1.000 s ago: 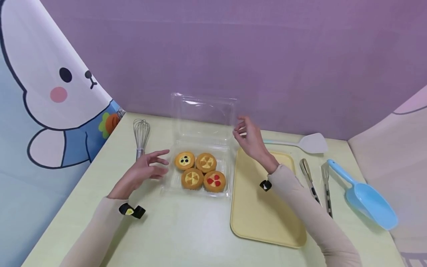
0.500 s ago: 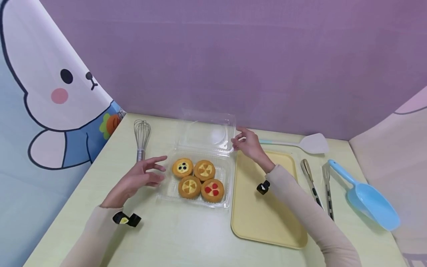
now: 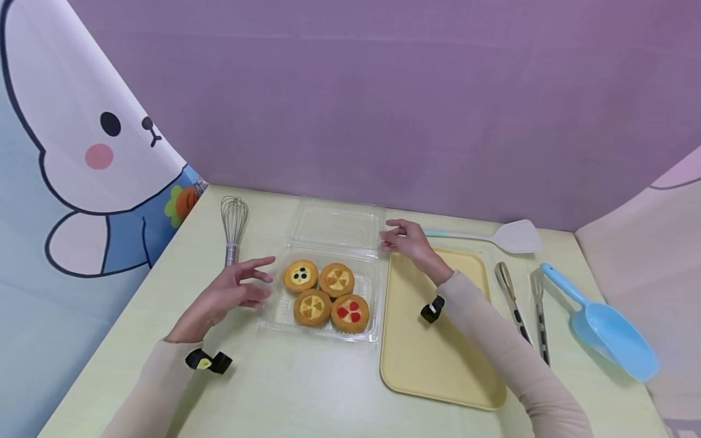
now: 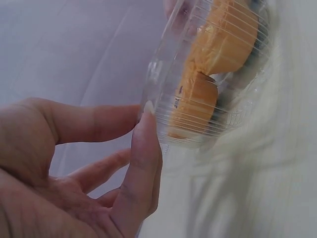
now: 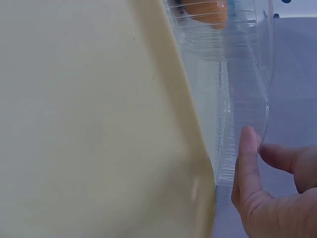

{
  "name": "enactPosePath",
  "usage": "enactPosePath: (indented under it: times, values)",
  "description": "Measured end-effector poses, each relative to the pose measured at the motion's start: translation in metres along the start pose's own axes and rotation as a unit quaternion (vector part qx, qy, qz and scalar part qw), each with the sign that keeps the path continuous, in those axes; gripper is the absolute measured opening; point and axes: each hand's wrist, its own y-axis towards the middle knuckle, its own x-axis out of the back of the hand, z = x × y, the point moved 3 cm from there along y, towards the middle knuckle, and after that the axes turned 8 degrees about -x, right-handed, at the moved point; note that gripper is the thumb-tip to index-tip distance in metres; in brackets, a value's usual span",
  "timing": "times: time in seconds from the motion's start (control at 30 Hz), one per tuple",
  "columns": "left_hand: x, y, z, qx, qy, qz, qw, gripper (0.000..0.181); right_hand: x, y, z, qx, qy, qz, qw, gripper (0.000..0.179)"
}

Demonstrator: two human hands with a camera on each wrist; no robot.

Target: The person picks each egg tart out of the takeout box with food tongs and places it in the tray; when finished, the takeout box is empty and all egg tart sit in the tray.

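**Both hands on the clear pastry box, with a tray crowding the right side**

So your clear container point(image 3: 279, 311) sits about mid-table, lid point(image 3: 336, 226) folded back behind it, toward the purple curtain point(image 3: 350, 109); four little tarts point(image 3: 313, 305) are bunched in the base, one with dark dots, one with red pieces, two with paler wedges. Your left hand point(image 3: 227, 294) pinches the base's left rim between thumb and finger, as your left wrist view shows; your right hand point(image 3: 412, 244) pinches the lid's right edge; whether that lid lies fully flat, I can't tell.

Stuff around you: the yellow tray point(image 3: 421, 365) is tight up beside the container's right side, and your right forearm crosses above it; the spatula point(image 3: 495, 238) points its handle at your right hand, so that's a snug corner; the whisk point(image 3: 234, 228) stands just beyond your left hand, which hides its lower end; further right are two slim metal utensils point(image 3: 513, 301), partly hidden by your sleeve, so I can't say if they join; then the blue scoop point(image 3: 613, 337) out by the right edge.

Labels: your left wrist camera point(image 3: 209, 361) has a yellow patch, too small to read; the left backdrop has a printed rabbit point(image 3: 104, 140) with a carrot.
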Motion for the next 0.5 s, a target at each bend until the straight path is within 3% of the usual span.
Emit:
enactPosePath:
  times: [0.27, 0.5]
  values:
    - [-0.002, 0.000, 0.002, 0.009, -0.009, -0.002, 0.9999, 0.079, 0.005, -0.001, -0.004, -0.006, 0.015, 0.011, 0.9998, 0.056]
    - [-0.001, 0.001, 0.003, 0.009, -0.003, -0.007, 0.9999, 0.078, 0.022, -0.016, -0.001, 0.011, -0.012, -0.005, 0.9999, 0.052]
